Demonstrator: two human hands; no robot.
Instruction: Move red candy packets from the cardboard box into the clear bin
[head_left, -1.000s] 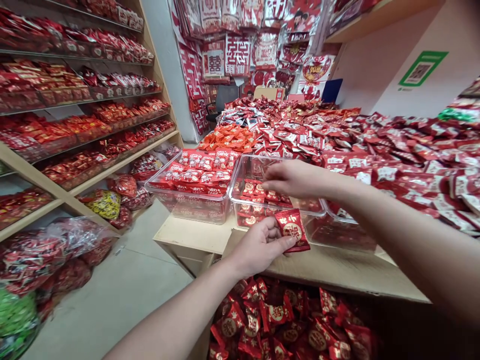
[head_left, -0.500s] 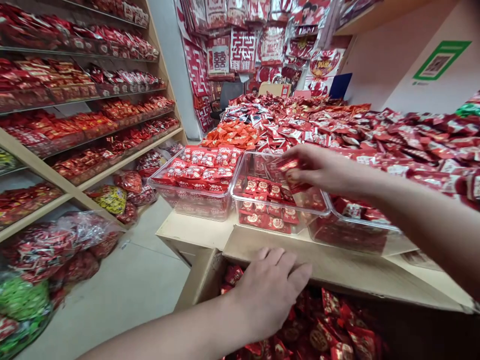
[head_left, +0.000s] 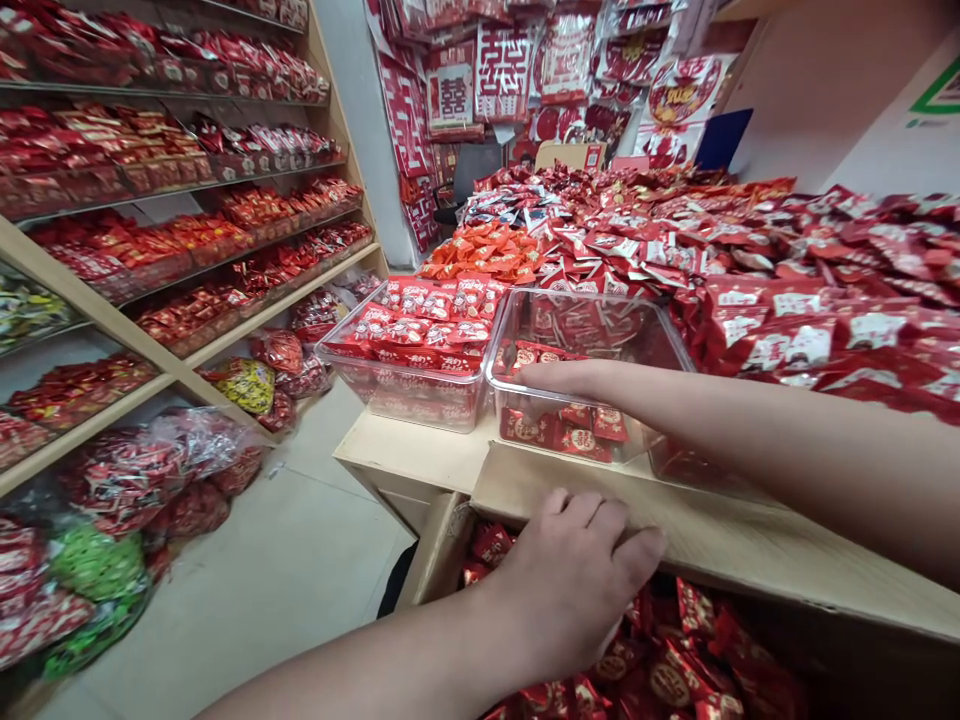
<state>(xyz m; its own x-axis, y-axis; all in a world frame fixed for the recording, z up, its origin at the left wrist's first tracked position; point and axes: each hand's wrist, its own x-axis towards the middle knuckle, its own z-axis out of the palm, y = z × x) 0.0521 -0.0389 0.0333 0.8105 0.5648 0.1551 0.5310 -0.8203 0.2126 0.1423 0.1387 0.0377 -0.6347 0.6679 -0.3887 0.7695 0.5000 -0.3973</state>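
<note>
My right hand point(head_left: 559, 378) reaches down inside a clear plastic bin point(head_left: 667, 345), among small red candy packets point(head_left: 581, 443) with gold round marks. Its fingers are mostly hidden by the hand itself and the packets, so their grip does not show. My left hand point(head_left: 577, 565) lies with bent fingers over the far rim of an open cardboard box point(head_left: 540, 480). Below that hand, loose red candies point(head_left: 667, 680) of a similar look fill part of the box. What lies under the left palm is hidden.
Beside the bin on the left stands another clear bin point(head_left: 427, 390) full of red packets. Heaped red packets point(head_left: 600, 225) cover the table behind. Stocked shelves point(head_left: 345, 110) line the left, with bagged sweets point(head_left: 105, 565) on the floor.
My right hand has moved left and down into the bin; the red packet seen in it earlier is now out of sight. My left hand stays at the box rim. The view has shifted right.
</note>
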